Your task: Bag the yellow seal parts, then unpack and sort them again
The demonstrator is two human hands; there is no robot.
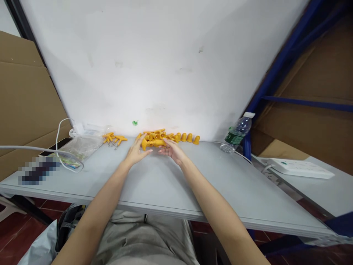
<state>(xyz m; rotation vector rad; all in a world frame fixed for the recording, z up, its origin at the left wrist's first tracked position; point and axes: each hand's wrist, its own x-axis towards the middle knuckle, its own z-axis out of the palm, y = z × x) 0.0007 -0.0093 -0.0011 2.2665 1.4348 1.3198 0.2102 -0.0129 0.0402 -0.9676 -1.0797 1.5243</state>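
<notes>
A long yellow plastic piece (156,142) with a flared left end and a ribbed neck lies sideways between my hands, in front of a pile of similar yellow parts (157,135). My left hand (135,152) is around its flared end, thumb and fingers spread apart. My right hand (173,151) has its upper digit over the piece's right end and its other fingers curled below, so it appears to hold that end. Several yellow thimble-shaped caps (189,137) stand in a row to the right of the pile.
Branched yellow pieces with metal screws (114,140) lie to the left, beside a clear plastic bag (88,145). A white cable (57,136) loops at far left near a pixelated dark object (38,171). A water bottle (237,133) leans at right; beyond is a power strip (300,168).
</notes>
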